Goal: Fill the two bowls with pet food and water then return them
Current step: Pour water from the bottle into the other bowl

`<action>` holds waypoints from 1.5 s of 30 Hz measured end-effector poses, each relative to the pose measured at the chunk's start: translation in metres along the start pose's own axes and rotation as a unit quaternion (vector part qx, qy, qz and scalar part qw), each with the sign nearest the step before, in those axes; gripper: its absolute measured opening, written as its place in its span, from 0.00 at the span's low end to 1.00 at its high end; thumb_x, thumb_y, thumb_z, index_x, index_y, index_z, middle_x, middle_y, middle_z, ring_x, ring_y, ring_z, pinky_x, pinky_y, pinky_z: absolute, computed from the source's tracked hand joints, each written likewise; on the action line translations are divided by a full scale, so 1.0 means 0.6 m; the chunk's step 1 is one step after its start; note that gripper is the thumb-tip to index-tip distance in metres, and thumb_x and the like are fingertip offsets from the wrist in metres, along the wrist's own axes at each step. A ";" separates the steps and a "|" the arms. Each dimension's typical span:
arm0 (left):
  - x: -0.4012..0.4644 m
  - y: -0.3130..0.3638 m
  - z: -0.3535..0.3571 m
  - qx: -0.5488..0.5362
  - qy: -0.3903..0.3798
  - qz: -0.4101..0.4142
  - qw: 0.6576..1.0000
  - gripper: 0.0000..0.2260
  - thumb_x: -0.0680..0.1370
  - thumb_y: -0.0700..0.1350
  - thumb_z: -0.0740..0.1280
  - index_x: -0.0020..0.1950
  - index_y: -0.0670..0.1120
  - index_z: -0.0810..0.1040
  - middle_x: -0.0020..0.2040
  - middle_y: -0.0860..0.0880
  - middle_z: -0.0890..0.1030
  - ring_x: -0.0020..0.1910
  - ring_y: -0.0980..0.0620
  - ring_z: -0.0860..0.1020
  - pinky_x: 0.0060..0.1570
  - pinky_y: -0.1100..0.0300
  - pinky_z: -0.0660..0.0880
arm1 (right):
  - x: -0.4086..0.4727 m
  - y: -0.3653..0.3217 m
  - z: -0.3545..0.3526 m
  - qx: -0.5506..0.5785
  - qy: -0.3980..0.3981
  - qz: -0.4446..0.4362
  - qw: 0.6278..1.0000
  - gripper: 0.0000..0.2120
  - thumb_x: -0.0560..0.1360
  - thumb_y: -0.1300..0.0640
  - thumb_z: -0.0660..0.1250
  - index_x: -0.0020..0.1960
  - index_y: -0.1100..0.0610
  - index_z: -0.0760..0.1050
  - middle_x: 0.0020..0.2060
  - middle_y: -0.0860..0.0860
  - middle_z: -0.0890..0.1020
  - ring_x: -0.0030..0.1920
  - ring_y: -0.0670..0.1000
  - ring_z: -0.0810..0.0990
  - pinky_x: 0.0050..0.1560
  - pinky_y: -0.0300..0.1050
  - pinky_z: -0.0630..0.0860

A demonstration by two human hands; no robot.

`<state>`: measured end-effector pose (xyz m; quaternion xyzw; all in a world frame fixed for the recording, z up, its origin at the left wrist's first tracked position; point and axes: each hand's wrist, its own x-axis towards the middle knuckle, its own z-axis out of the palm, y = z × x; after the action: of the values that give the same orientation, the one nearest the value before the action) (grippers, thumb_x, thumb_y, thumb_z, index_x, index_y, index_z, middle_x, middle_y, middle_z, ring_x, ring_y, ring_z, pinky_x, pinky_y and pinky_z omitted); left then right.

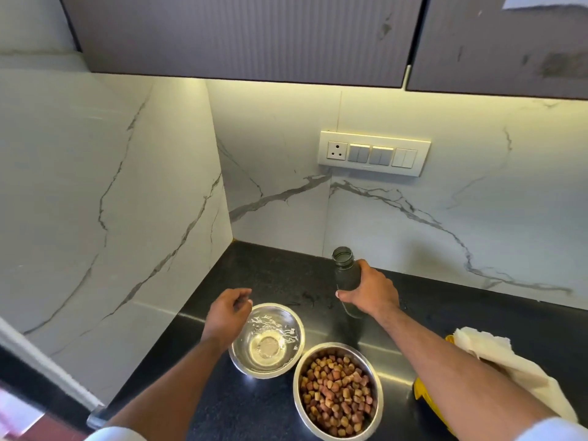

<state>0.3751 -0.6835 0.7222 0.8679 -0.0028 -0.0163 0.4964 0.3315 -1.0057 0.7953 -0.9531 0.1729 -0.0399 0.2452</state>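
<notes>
Basically both bowls look filled. Water bowl (266, 340) sits on the black counter (254, 268), shiny steel, water rippling inside. Food bowl (338, 391) is just beside it, nearer the person and to the right, rims close or touching, can't tell which; heaped with brown kibble (334, 389).

Right hand (370, 292) is wrapped round a dark bottle (346, 275), cap off, standing upright behind the bowls; fingers and thumb curled round the body below the neck. Left hand (227, 308) hovers at the far-left rim of the water bowl, fingers loosely bent, holding nothing; whether a fingertip touches the rim, can't tell.

Yellow container (424, 397) with a white cloth (496, 354) draped on it sits at right, partly behind the right forearm.

Handling, my read: steel bowls are stiff, smooth, likely slippery where wet. Water bowl will slosh, so take it by opposite sides of the rim or cup it underneath and keep it level, move slow. Food bowl probably heavier, contents loose, and tilt spills kibble; a rim pinch with thumb inside works, support under the base is safer. Bottle should be put down first to free the right hand.
</notes>
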 end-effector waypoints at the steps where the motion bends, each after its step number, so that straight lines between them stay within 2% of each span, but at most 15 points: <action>1: 0.006 0.016 0.015 -0.007 -0.005 0.010 1.000 0.14 0.80 0.44 0.71 0.66 0.51 0.79 0.54 0.59 0.80 0.53 0.62 0.79 0.56 0.64 0.76 | 0.004 0.007 -0.003 0.024 0.001 0.016 1.000 0.39 0.63 0.37 0.82 0.68 0.46 0.70 0.58 0.48 0.84 0.56 0.55 0.83 0.56 0.54 0.81; 8: 0.030 0.106 0.124 -0.032 -0.050 0.065 0.996 0.14 0.81 0.44 0.70 0.67 0.50 0.79 0.56 0.58 0.80 0.56 0.61 0.80 0.58 0.66 0.76 | 0.036 0.061 -0.021 0.158 0.018 0.094 0.983 0.37 0.64 0.41 0.83 0.66 0.48 0.71 0.58 0.49 0.83 0.59 0.57 0.82 0.61 0.58 0.80; 12: 0.029 0.138 0.180 -0.023 -0.061 0.077 0.995 0.14 0.81 0.42 0.69 0.67 0.47 0.80 0.56 0.53 0.81 0.54 0.59 0.80 0.57 0.67 0.75 | 0.052 0.092 -0.019 0.194 0.025 0.121 0.973 0.34 0.64 0.42 0.83 0.64 0.47 0.72 0.55 0.48 0.82 0.56 0.55 0.81 0.60 0.55 0.80; 15: 0.028 0.151 0.209 -0.020 -0.070 0.078 0.994 0.14 0.81 0.41 0.69 0.67 0.47 0.79 0.55 0.52 0.80 0.53 0.58 0.80 0.57 0.66 0.77 | 0.061 0.106 -0.009 0.202 0.029 0.128 0.971 0.34 0.64 0.42 0.83 0.65 0.47 0.72 0.53 0.46 0.81 0.52 0.51 0.76 0.59 0.54 0.78; 17: 0.030 0.154 0.224 -0.012 -0.076 0.077 0.994 0.14 0.81 0.41 0.69 0.67 0.47 0.79 0.55 0.53 0.80 0.52 0.57 0.80 0.58 0.64 0.77 | 0.066 0.113 -0.003 0.211 0.030 0.135 0.968 0.33 0.64 0.43 0.83 0.64 0.47 0.73 0.53 0.47 0.82 0.52 0.51 0.77 0.59 0.55 0.78; 20: 0.035 0.152 0.238 0.001 -0.083 0.071 0.994 0.14 0.81 0.42 0.69 0.67 0.47 0.79 0.54 0.55 0.80 0.52 0.58 0.80 0.53 0.69 0.75 | 0.069 0.122 0.008 0.226 0.021 0.142 0.964 0.33 0.63 0.44 0.84 0.62 0.47 0.73 0.55 0.48 0.83 0.55 0.55 0.82 0.61 0.60 0.80; 23: 0.042 0.151 0.248 0.006 -0.089 0.059 0.994 0.14 0.81 0.43 0.69 0.67 0.48 0.79 0.54 0.55 0.80 0.52 0.58 0.80 0.52 0.71 0.74 | 0.072 0.126 0.015 0.228 0.017 0.141 0.963 0.35 0.62 0.44 0.85 0.63 0.46 0.73 0.56 0.48 0.83 0.57 0.56 0.82 0.61 0.61 0.80; 32: 0.045 0.150 0.250 0.002 -0.099 0.037 0.994 0.15 0.81 0.42 0.69 0.68 0.48 0.78 0.54 0.56 0.79 0.52 0.58 0.80 0.48 0.73 0.73 | 0.067 0.134 0.029 0.238 0.012 0.155 0.959 0.37 0.63 0.44 0.84 0.66 0.47 0.70 0.60 0.50 0.82 0.61 0.57 0.81 0.63 0.60 0.78; 37: 0.037 0.146 0.239 -0.007 -0.102 0.036 0.994 0.16 0.81 0.43 0.69 0.69 0.48 0.77 0.54 0.55 0.79 0.52 0.57 0.80 0.49 0.71 0.75 | 0.055 0.133 0.031 0.252 0.006 0.168 0.953 0.41 0.64 0.43 0.84 0.69 0.51 0.67 0.63 0.52 0.80 0.63 0.59 0.80 0.65 0.60 0.78; 40: 0.033 0.147 0.227 -0.015 -0.093 0.042 0.995 0.17 0.81 0.42 0.69 0.71 0.48 0.76 0.54 0.55 0.79 0.52 0.57 0.80 0.49 0.71 0.75 | 0.039 0.130 0.028 0.248 0.048 0.180 0.951 0.52 0.63 0.39 0.84 0.77 0.55 0.62 0.71 0.56 0.74 0.72 0.61 0.73 0.69 0.61 0.75; 42: 0.027 0.155 0.215 -0.038 -0.086 0.045 0.995 0.18 0.82 0.42 0.69 0.72 0.48 0.75 0.53 0.54 0.79 0.51 0.57 0.80 0.44 0.73 0.76 | 0.018 0.119 0.022 0.224 0.104 0.176 0.953 0.57 0.63 0.36 0.82 0.80 0.57 0.59 0.77 0.57 0.68 0.77 0.61 0.66 0.70 0.60 0.72; 45: 0.024 0.189 0.188 -0.094 -0.064 0.059 0.992 0.19 0.82 0.41 0.69 0.73 0.48 0.73 0.53 0.52 0.80 0.50 0.57 0.80 0.42 0.74 0.76 | -0.010 0.082 0.001 0.193 0.210 0.125 0.950 0.53 0.65 0.33 0.79 0.78 0.56 0.61 0.76 0.57 0.67 0.77 0.58 0.64 0.70 0.59 0.71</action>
<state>0.3871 -0.8384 0.7621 0.8128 -0.0838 -0.0424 0.5749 0.3105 -1.0434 0.7712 -0.8284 0.3269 -0.2409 0.3859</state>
